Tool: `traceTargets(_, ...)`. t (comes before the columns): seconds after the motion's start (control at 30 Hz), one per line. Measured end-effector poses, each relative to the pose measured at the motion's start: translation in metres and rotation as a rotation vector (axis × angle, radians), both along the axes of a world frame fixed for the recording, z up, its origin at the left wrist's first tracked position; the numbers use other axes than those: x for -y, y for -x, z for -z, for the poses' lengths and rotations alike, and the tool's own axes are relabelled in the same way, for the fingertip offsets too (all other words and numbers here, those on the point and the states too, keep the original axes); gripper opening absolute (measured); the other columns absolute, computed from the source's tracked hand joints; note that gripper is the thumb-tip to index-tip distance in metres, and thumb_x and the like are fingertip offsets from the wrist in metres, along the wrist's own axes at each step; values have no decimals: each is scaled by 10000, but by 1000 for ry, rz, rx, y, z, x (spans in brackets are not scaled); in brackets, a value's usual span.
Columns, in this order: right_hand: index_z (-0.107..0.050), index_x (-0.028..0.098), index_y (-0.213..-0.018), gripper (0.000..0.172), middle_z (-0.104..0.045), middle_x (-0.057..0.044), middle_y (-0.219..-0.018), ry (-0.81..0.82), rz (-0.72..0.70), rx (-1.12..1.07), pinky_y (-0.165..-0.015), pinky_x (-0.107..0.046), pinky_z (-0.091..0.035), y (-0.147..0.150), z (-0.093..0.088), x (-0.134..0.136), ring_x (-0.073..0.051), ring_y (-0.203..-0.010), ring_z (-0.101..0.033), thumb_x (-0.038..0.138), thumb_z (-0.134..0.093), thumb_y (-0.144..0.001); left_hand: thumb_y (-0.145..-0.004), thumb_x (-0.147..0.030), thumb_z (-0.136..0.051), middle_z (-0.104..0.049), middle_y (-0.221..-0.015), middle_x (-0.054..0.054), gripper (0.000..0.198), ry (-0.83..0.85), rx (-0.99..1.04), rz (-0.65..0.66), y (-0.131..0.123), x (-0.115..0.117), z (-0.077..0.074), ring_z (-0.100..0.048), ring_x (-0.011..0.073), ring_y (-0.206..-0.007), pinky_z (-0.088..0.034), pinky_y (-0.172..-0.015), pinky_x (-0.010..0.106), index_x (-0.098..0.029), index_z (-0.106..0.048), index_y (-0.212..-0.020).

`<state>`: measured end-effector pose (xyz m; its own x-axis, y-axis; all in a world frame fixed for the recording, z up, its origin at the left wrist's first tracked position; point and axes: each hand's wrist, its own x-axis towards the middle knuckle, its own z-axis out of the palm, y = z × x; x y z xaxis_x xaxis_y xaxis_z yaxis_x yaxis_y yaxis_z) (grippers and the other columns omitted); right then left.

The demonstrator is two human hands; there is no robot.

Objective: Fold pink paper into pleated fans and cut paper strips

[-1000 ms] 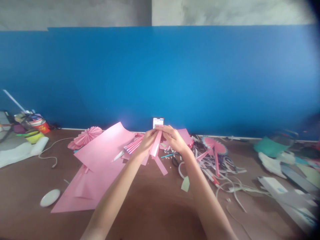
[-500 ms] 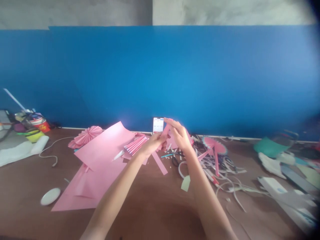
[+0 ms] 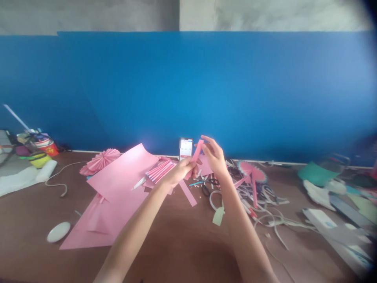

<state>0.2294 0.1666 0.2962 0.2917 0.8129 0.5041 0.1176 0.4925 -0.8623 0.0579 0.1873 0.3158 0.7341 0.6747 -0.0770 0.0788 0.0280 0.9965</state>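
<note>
Near the middle of the table my left hand (image 3: 186,168) is closed on a narrow folded pink paper strip (image 3: 198,150), which sticks up and to the right. My right hand (image 3: 212,153) is just right of the strip, its fingers apart and curved, with nothing visible between them. Behind the hands stands a phone (image 3: 185,147) with a lit screen. A pleated pink paper (image 3: 160,170) lies left of my left hand. Another flat pink strip (image 3: 187,192) rests on the table below the hands.
Large pink sheets (image 3: 123,184) and a pink rosette (image 3: 104,159) lie left. Dark-handled scissors (image 3: 206,190), white paper scraps (image 3: 275,220) and a pink rosette with blue edging (image 3: 256,173) are right. A white oval object (image 3: 58,232) is at front left.
My right hand has come away from the pink strip and opened, moving slightly right. The strip now shows upright in my left hand, which has barely moved.
</note>
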Motion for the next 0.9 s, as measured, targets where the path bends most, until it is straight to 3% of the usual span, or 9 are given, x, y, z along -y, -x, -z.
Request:
traceTargets(0.17, -666, 187, -1133, 340, -760, -76, -1031, 39, -93, -117, -747, -290, -517, -1, -2, 2, -174, -863, -675, 450, -650, -918, -950, -351, -574, -569, -704, -3, 252, 93, 73, 41, 2, 0, -2, -575, 125, -651, -447, -686, 277, -141, -611, -1084)
traceTargets(0.33, -676, 217, -1123, 336, -745, -55, -1058, 32, -233, -249, -733, -271, -523, -4, 1, 3, -148, -815, -656, 412, -742, -856, -936, -357, -617, -594, -724, 10, 301, 150, 116, 74, 3, 2, -5, -605, 136, -690, -450, -669, 265, -132, -624, -1135)
traceTargets(0.5, -651, 232, -1157, 341, -698, -18, -917, 26, -307, -276, -583, -252, -475, -5, 1, 5, -124, -673, -582, 365, -739, -855, -948, -379, -612, -635, -757, 27, 355, 137, 122, 121, 3, 1, -3, -639, 154, -714, -496, -731, 301, -123, -613, -1194)
traceTargets(0.77, -637, 226, -1164, 301, -699, -17, -909, 26, -139, -208, -623, -256, -463, -5, 0, 4, -134, -720, -583, 284, -637, -868, -965, -389, -589, -739, -872, 131, 366, 175, 71, 211, 3, 3, -2, -714, 218, -805, -550, -805, 376, -108, -614, -1199)
traceTargets(0.9, -639, 212, -1147, 295, -721, -25, -917, 0, -107, -167, -647, -270, -481, -5, -1, 3, -138, -720, -607, 258, -616, -856, -953, -344, -620, -751, -952, 164, 342, 233, 80, 193, 4, 3, -1, -726, 227, -855, -552, -816, 371, -109, -612, -1202)
